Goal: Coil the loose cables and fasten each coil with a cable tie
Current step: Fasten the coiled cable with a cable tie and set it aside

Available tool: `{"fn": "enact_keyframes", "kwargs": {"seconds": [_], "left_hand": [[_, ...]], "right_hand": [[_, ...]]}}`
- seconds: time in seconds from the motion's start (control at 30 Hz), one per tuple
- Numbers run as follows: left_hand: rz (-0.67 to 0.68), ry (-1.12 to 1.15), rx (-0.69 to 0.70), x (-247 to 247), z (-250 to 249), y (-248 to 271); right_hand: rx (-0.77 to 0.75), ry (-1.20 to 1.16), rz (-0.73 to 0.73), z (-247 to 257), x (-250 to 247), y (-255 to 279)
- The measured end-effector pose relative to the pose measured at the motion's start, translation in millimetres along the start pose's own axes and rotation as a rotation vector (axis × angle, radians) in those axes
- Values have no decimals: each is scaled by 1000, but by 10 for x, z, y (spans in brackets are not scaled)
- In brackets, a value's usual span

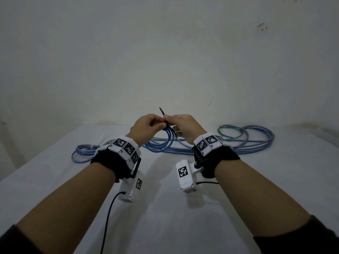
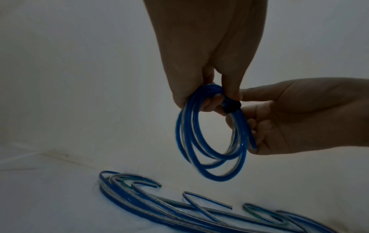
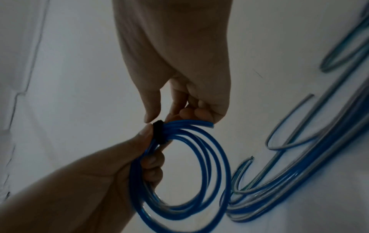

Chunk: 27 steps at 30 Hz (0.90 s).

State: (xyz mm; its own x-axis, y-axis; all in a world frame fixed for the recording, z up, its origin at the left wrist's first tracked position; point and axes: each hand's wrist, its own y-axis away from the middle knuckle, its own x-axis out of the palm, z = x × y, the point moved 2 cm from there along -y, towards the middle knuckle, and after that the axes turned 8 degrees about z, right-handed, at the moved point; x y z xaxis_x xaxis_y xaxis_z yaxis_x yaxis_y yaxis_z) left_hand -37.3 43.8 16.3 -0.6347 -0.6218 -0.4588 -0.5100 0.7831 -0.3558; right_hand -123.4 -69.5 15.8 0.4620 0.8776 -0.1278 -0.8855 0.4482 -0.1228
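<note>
Both hands are raised above the white table (image 1: 165, 217) and hold a small coil of blue cable (image 1: 170, 142) between them. A black cable tie (image 1: 166, 123) wraps the coil's top, and its tail (image 1: 161, 111) sticks up. My left hand (image 1: 159, 125) grips the coil (image 2: 201, 141) with its fingers through the loop and its thumb against the tie (image 2: 232, 107). My right hand (image 1: 168, 118) pinches the tie (image 3: 158, 134) at the top of the coil (image 3: 217, 165), and its other fingers curl by the loose cable end (image 3: 207, 125).
Long loose blue, grey and green cables (image 1: 247, 142) lie along the table's far edge by the wall. More blue loops (image 1: 82, 153) lie at the left behind my left wrist. A thin pale strip (image 1: 102, 140) lies near them.
</note>
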Motion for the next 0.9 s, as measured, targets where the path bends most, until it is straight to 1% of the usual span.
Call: {"fn": "enact_keyframes", "kwargs": {"seconds": [0.07,0.13,0.2,0.37,0.67,0.77,0.9], "left_hand": [[21,-72,2,25,-8,1],[26,-91,11,47,-2,7],[21,-76,25,62,7,14],[-40,-4,29,62,36,15],[-46,2,16,68,58,-17],[-2,25,25,85,47,-25],[59,-12,27,124,40,-14]], "right_hand": [[58,-46,27,-17,-4,-5],[69,-55,19,-5,-11,0],[51,-37,-2,1,-24,-4],[-2,22,-60,-18,-39,-10],[-30,72,-85,-6,-34,-24],[-49,26,-90,4,-48,4],[-47,-41,-137,-9,-88,23]]}}
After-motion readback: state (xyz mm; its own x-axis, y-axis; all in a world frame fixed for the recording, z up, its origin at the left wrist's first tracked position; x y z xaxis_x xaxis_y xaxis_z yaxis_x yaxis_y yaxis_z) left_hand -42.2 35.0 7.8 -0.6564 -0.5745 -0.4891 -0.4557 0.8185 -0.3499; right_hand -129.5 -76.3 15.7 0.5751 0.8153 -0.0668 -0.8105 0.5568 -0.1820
